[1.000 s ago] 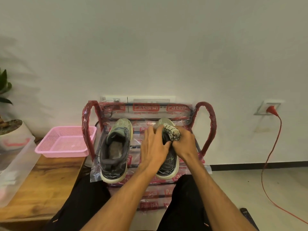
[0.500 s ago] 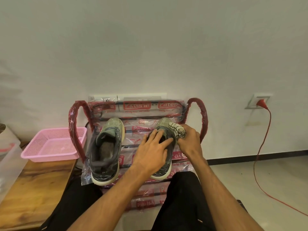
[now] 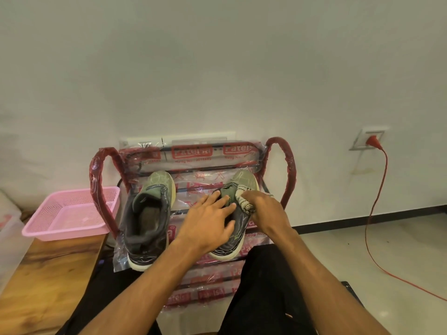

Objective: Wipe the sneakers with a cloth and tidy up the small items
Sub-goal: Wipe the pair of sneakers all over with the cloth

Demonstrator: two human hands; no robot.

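2 grey-green sneakers sit side by side, toes toward the wall, on the top shelf of a shoe rack (image 3: 282,165) that is wrapped in red-printed plastic. The left sneaker (image 3: 147,218) stands untouched, its dark opening facing up. The left hand (image 3: 208,222) lies flat over the collar of the right sneaker (image 3: 243,180), fingers straight and slightly spread, pressing down on it. The right hand (image 3: 264,209) is curled round a bunched white patterned cloth (image 3: 244,199) and holds it against that shoe's upper, just behind the toe on its outer side. To the left of the rack, a pink mesh basket (image 3: 70,213) rests on a wooden table (image 3: 43,274), next to a clear plastic container (image 3: 9,238) at the frame's edge. On the right, a red cord (image 3: 377,189) runs from a wall socket (image 3: 367,139) down across the floor.
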